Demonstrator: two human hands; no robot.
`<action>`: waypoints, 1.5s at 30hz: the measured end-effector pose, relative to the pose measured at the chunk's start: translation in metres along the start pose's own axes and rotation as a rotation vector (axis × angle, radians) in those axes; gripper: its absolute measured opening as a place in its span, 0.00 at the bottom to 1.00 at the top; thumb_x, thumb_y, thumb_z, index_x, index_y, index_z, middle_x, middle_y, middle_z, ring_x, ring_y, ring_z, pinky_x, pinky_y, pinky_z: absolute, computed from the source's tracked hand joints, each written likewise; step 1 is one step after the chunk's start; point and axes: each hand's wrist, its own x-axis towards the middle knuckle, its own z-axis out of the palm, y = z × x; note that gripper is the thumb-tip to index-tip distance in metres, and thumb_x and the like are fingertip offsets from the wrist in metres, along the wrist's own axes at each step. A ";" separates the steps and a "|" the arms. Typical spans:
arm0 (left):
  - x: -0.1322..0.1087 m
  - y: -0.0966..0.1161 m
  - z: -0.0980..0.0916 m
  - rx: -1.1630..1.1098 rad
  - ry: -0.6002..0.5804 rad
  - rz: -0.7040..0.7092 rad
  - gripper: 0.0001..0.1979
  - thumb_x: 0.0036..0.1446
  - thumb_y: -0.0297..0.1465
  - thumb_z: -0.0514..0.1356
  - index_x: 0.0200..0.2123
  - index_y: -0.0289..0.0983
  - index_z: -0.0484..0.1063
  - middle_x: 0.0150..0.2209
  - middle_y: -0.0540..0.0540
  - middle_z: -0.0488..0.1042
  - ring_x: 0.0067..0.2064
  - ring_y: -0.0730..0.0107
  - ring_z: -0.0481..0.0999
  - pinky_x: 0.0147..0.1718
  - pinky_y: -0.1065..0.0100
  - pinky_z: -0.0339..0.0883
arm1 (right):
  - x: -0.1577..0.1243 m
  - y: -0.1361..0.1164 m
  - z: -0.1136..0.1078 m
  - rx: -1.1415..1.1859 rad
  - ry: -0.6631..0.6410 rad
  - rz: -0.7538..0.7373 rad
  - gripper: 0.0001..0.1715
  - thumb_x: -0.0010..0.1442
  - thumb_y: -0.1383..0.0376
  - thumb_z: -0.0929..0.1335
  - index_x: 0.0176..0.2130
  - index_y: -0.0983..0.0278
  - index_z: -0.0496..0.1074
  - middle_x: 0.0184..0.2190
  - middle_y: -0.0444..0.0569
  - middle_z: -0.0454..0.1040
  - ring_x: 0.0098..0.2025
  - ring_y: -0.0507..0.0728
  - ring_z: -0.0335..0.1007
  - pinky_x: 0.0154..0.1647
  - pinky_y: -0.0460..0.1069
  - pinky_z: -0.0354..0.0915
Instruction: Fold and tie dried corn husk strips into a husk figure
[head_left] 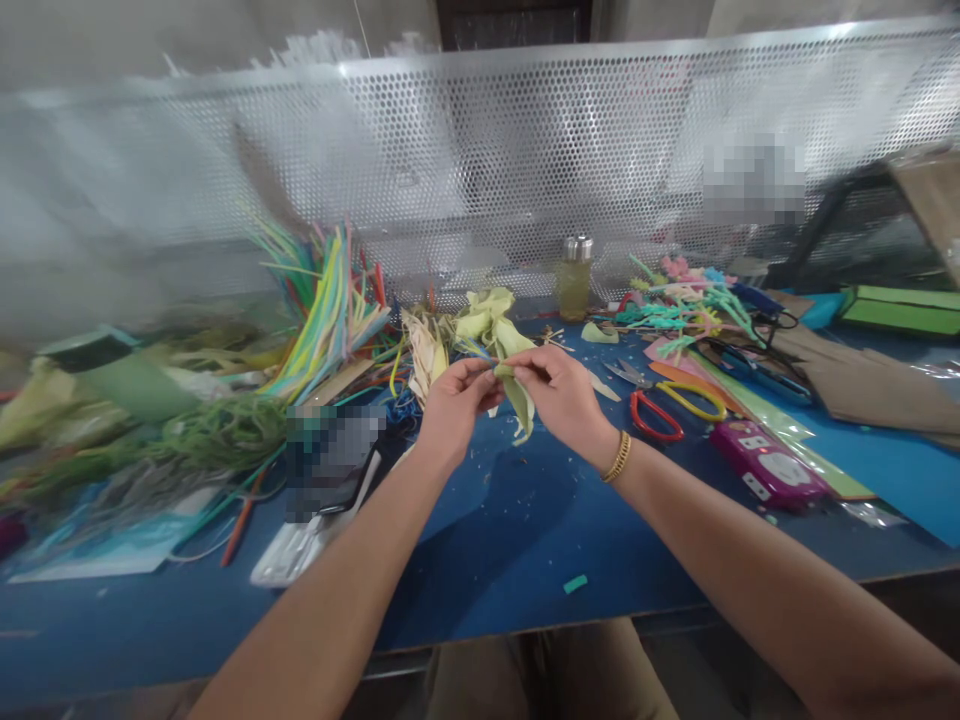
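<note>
Over the middle of the blue table, my left hand (457,395) and my right hand (559,390) meet with fingertips pinched on a pale green leaf-like piece (519,402). Its curled end hangs down between my hands. A thin stem or wire may lie within the pinch, but my fingers hide it. Just behind, a bunch of similar pale green leafy pieces (486,318) is heaped up. To the left of it are cream, papery strips (426,352). Right of my right hand lie scissors (660,405) with one red and one yellow handle, blades apart.
Colourful stems (330,320) stand bundled at left, beside green cord (225,430) and a phone (337,465). A lidded bottle (575,280) stands near the perforated metal screen (517,150). At right are a magenta device (766,465), fuzzy coloured stems (690,300) and brown card (862,380).
</note>
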 end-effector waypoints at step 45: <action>0.004 -0.001 -0.008 0.143 -0.070 -0.064 0.12 0.42 0.35 0.71 0.31 0.36 0.78 0.31 0.47 0.77 0.31 0.74 0.71 0.27 0.73 0.57 | 0.019 0.007 -0.033 -0.366 -0.259 -0.174 0.08 0.61 0.66 0.64 0.35 0.63 0.74 0.33 0.48 0.76 0.35 0.54 0.69 0.37 0.48 0.57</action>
